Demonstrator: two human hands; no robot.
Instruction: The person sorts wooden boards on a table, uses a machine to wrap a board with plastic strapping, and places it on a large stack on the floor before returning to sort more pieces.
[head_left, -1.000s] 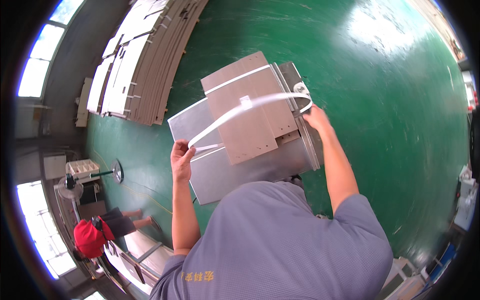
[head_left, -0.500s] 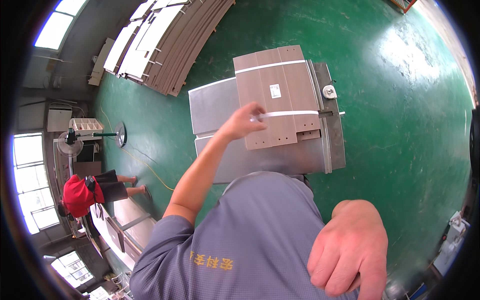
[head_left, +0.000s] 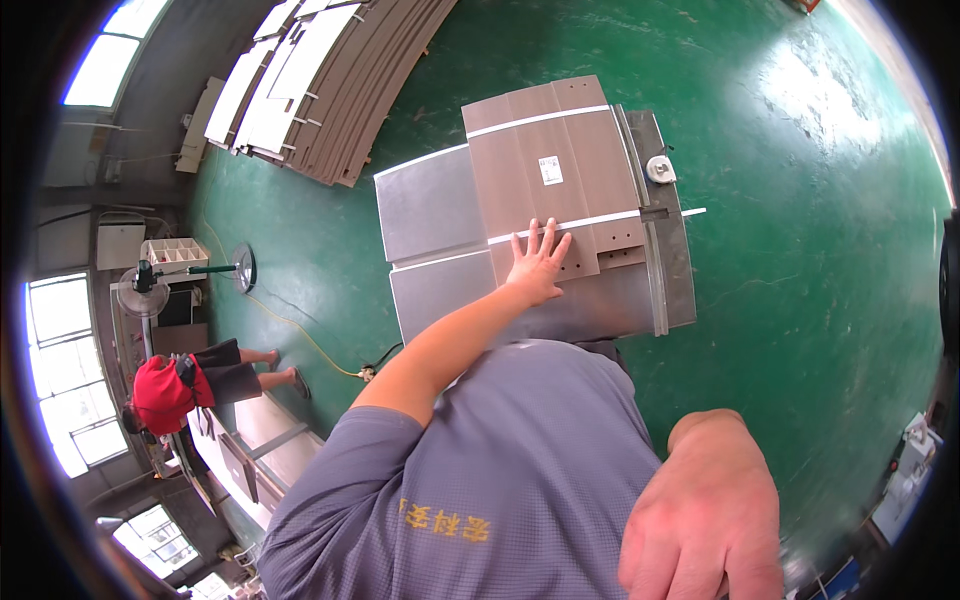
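Note:
A bundle of brown wood-grain boards lies on a grey metal-topped table, the worktop, in front of me. Two white straps run across it: the far strap and the near strap, whose free end pokes out past the worktop's right side. My left hand rests open on the boards, fingers spread beside and over the near strap. At the lower right, close to the camera, my right hand is curled with its back showing; its fingertips run out of view, and anything inside is hidden.
A white round fitting sits at the worktop's right. A tall stack of boards stands at the far left. On the left are a person in a red top, a standing fan and a yellow cable on the green floor.
My left hand has let go of the strap's left end and come down flat on the boards. The near strap now lies flat across them, its end protruding farther right. The right hand has lowered slightly.

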